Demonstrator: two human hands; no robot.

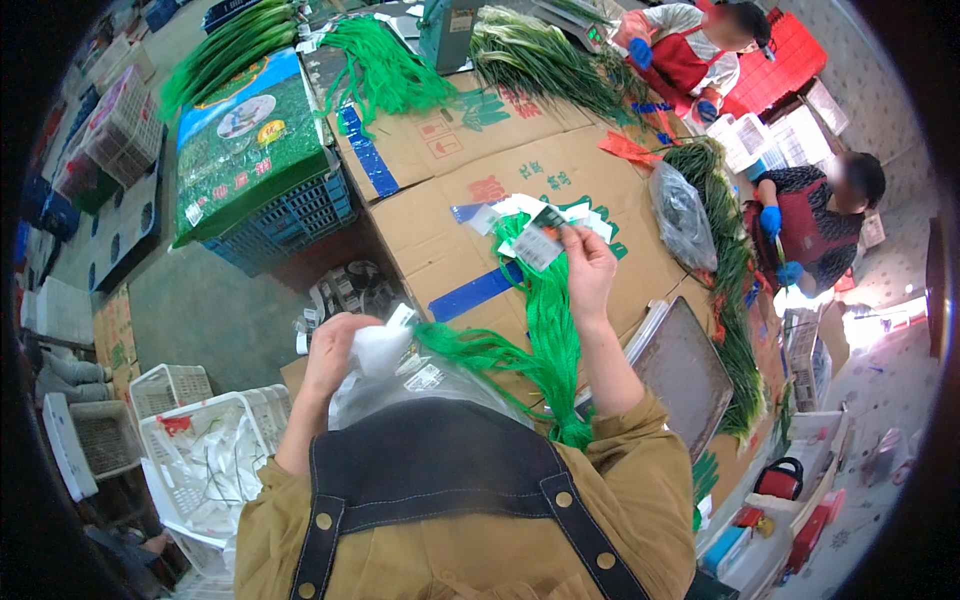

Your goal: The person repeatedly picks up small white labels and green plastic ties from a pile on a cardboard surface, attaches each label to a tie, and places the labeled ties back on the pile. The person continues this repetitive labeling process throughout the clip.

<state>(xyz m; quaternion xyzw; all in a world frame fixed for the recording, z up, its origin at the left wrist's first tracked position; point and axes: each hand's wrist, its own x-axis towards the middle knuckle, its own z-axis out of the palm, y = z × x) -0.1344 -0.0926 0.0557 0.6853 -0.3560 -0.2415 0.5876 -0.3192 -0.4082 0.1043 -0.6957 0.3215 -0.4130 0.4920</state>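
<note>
My right hand (589, 266) pinches a printed label card (536, 247) by its edge, above the cardboard-covered table. Beneath it lies a bundle of green mesh net bags (553, 315), with several white tags (589, 217) fanned out at the top end. The bundle trails down toward my apron, and a strand of netting (472, 346) reaches left. At the left, my left hand (334, 352) has its fingers closed on a blurred white piece (381, 349); its material is unclear. Close below that hand is a clear plastic bag (435, 390) with labels in it.
More green netting (386, 67) and bunches of green onions (525, 56) lie at the back. A metal tray (684, 375) is by my right forearm. Two people in red aprons (799, 217) work at the right. White crates (210, 450) stand at the lower left.
</note>
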